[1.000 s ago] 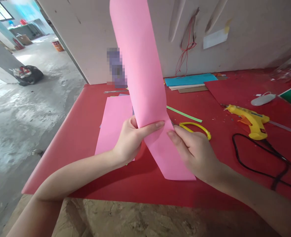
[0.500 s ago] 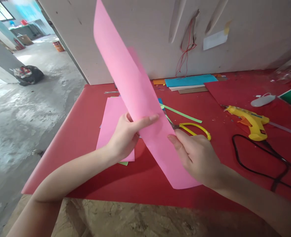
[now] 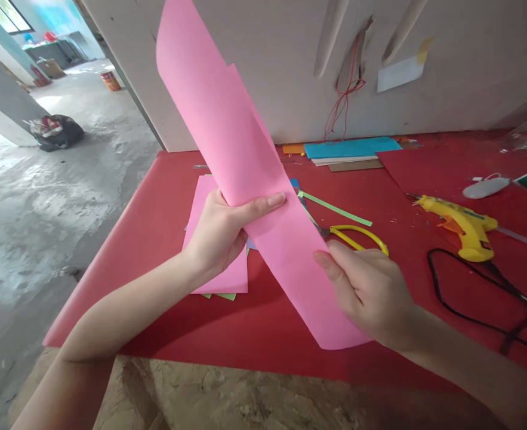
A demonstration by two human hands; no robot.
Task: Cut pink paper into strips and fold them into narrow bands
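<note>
I read this as bending: left hand (image 3: pixel 217 232) and right hand (image 3: pixel 374 291) grip the pink sheet (image 3: pixel 252 161), edges probably needing alignment next.

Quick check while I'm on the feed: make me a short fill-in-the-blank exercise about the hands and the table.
1. The long sheet gripped by the left hand and right hand is coloured ____.
2. The glue gun on the red table has a body coloured ____.
3. The hand nearer the glue gun is the ____ one.
4. The narrow strip beyond the yellow-handled tool is coloured ____.

Missing words: pink; yellow; right; green.
</note>
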